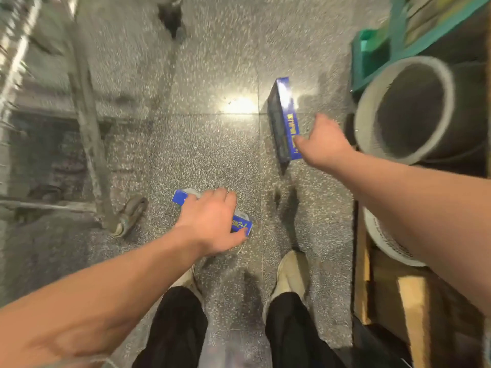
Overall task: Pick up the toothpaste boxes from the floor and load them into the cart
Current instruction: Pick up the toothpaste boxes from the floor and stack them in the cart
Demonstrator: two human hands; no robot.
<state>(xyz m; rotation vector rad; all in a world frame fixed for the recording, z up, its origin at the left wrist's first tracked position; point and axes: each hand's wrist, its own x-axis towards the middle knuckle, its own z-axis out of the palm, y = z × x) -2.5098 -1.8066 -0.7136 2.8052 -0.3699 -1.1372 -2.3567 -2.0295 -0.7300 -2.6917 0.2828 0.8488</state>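
Head view, smeared by motion: the left hand (pixel 210 224) lay palm down over the near toothpaste box (pixel 240 225). Its fingers (pixel 220 194) curled over the far edge and the thumb sat at the near corner, grasping the box where it lay flat on the floor (pixel 212 75). Yellow print showed on the blue end jutting out right of those fingers, too blurred to read. Farther right, the second toothpaste box (pixel 283 115) stood tilted on one long edge, with a column of unreadable yellow characters down its blue face. The right hand (pixel 325 142) held its near end with the thumb pressed on the printed face. The other fingers were hidden behind the hand, and I could not tell whether this box touched the floor.

Left of the left fingers stood the cart (pixel 85 107), its frame post running down to a caster (pixel 131 212) near the hand. Nearer the camera than both hands were two pale shoes (pixel 292 272) and black trouser legs (pixel 180 328). Just right of the right fingers a wide grey tube (pixel 406 110) lay on its side, open mouth up. A green crate (pixel 372 49) sat beyond it, and a white ribbed basket (pixel 385 240) and a wooden board (pixel 414 301) lay nearer.

The floor was glossy speckled grey terrazzo in square tiles, with lamp glare just left of the second box. Both boxes were long, slim cartons. The cart's metal looked dull and scuffed.
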